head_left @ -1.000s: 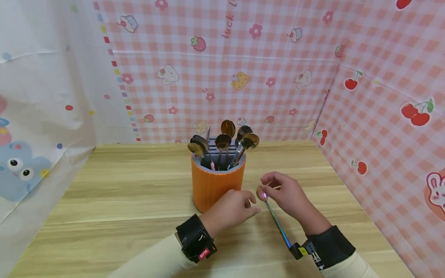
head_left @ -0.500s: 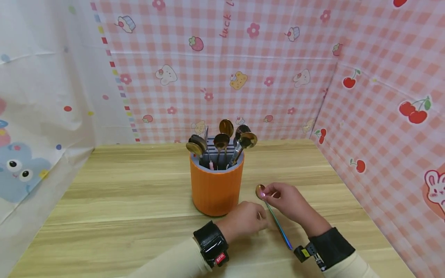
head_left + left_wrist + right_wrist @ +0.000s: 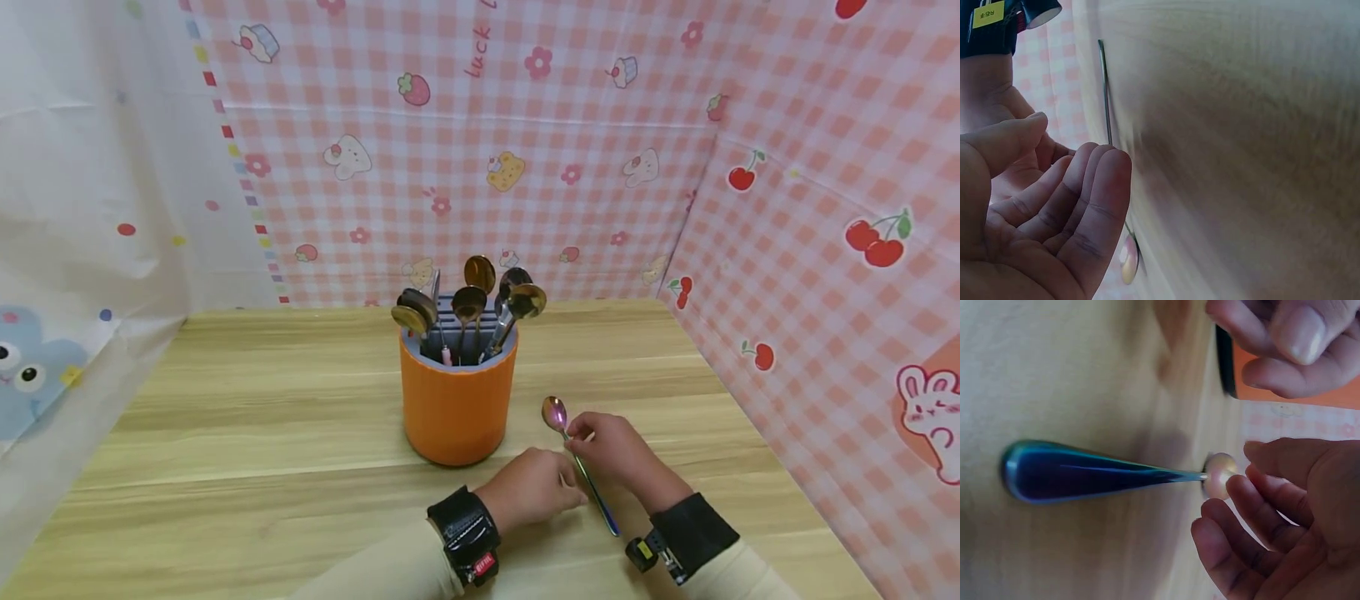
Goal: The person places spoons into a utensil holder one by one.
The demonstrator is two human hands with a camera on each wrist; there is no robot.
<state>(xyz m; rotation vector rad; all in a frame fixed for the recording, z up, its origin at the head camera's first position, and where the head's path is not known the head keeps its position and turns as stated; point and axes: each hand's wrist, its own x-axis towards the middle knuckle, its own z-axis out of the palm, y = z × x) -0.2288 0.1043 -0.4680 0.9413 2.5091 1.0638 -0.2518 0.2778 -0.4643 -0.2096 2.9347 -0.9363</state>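
Observation:
A teaspoon [image 3: 603,510] with a long iridescent handle lies on the wooden table, its pinkish-gold bowl pointing toward the back. My right hand [image 3: 611,450] is at the spoon's neck, thumb and index fingertips right beside it. In the right wrist view, those fingers are loosely bent with a gap between them, and the blue-purple handle [image 3: 1085,474] lies flat past them. My left hand [image 3: 531,490] hovers left of the handle, its fingertips close to it. The left wrist view shows the left palm [image 3: 1047,231] with relaxed fingers, thumb apart, holding nothing.
An orange cutlery holder [image 3: 457,417] with a grey slotted insert stands behind my left hand. Several gold and dark spoons [image 3: 469,304] stick up from it. Pink checked cloth [image 3: 420,192] hangs at the back and right, and white printed cloth [image 3: 97,183] at the left.
My left hand has moved right and nearer the body, from the holder toward the spoon's handle. My right hand has slid from the bowl down to the neck. The head view has shifted slightly.

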